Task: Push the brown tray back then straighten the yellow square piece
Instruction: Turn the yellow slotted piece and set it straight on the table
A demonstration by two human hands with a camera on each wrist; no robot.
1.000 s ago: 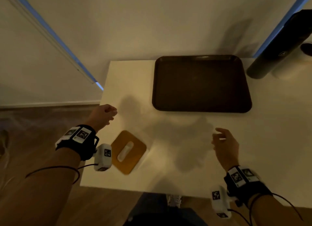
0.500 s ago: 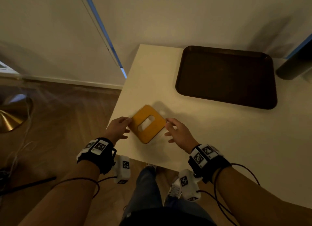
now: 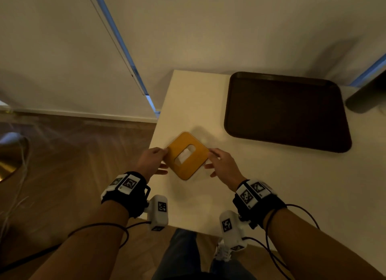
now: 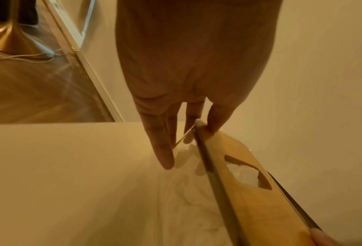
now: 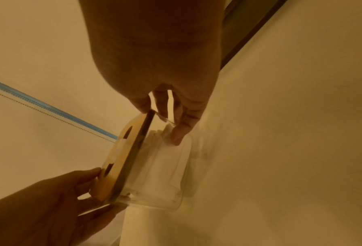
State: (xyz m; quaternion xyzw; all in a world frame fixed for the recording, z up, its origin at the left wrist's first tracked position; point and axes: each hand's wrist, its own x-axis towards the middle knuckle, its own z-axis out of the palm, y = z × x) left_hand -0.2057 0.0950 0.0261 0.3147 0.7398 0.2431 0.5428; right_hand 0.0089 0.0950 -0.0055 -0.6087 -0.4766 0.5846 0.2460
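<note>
The yellow piece (image 3: 186,155), square with a slot cutout, sat cornerwise near the surface's (image 3: 271,192) left edge. Left hand (image 3: 150,162) and right hand (image 3: 223,166) each pinched an opposite corner in a narrow grip. The tray (image 3: 286,110) lay behind.

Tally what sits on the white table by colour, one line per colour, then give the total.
Brown: 1, the brown tray, at the back of the table.
Yellow: 1, the yellow square piece, held at opposite corners by the left hand and right hand.
Dark grey: 1, a cylinder at the right edge.
Total: 3
</note>
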